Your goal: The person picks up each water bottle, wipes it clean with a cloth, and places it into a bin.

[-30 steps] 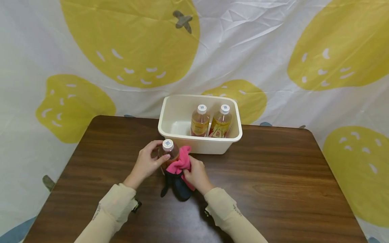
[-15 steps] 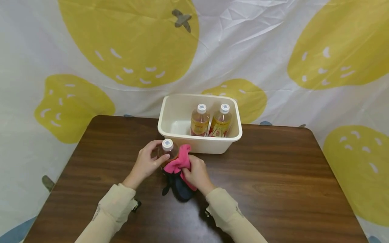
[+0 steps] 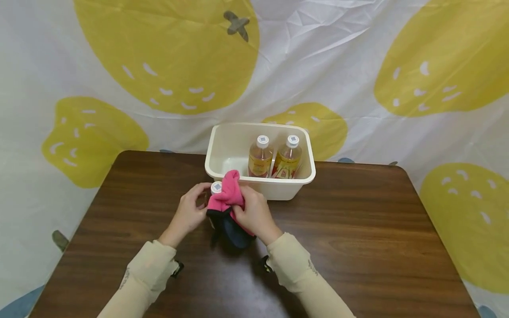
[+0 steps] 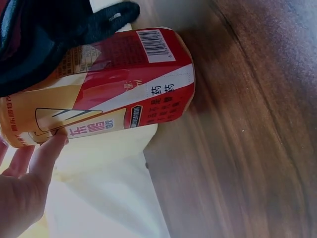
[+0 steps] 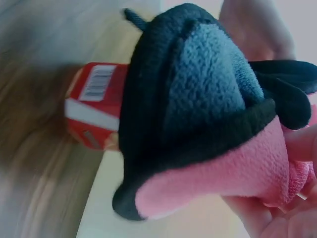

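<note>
Left hand (image 3: 192, 212): grip part-curled round the upper bottle (image 4: 111, 94), thumb hidden in head view; a fingertip touches the label in left wrist view. Right hand (image 3: 256, 214): grip closed on a bunched pink-and-dark cloth (image 3: 226, 196), pinching its pink part; cloth lies against the bottle's near side and covers part of the white cap (image 3: 216, 187). Bottle roughly upright just in front of the tub's left front corner; can't tell if its base touches the desk (image 3: 358, 229). Cloth's dark end hangs toward the person. Both forearms reach in from the near edge, angled inward, wrists low, hands on either side of the bottle. Cream tub (image 3: 278, 191) behind holds two similar bottles, left one (image 3: 260, 162) and right one (image 3: 287, 161), both upright.
</note>
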Tool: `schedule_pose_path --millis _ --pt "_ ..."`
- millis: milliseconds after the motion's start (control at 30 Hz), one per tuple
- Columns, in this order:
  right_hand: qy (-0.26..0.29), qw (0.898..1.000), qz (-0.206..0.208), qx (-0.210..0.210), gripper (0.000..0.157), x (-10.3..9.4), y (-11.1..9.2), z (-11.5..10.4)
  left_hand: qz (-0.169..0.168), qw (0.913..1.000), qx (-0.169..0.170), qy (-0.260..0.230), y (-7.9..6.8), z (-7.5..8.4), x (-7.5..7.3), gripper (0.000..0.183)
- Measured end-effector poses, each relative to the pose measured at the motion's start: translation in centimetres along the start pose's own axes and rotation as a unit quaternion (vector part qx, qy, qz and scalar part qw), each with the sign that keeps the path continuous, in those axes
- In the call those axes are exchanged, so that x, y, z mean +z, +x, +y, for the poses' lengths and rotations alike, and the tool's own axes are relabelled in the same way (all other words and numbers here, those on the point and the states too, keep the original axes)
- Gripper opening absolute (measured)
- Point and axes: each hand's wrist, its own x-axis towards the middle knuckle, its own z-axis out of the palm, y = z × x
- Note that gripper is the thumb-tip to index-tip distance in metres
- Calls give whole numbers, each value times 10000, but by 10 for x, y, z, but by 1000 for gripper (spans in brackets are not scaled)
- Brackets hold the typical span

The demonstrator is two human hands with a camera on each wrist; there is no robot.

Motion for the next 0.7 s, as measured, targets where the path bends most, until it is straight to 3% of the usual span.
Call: schedule_pose_path --millis 233,433,533,700 --pt "397 9990 202 56 15 10 -12 14 72 9999 83 26 0 1 2 37" --pt "21 9995 -101 307 16 44 -38 45 -90 9999 -39 -74 -1 0 2 40" --pt "47 9993 -29 366 16 58 -45 57 -126 9999 -44 -110 0 0 2 40" --pt "306 9991 53 291 15 58 -42 56 -72 9999 -22 -94 0 0 1 40"
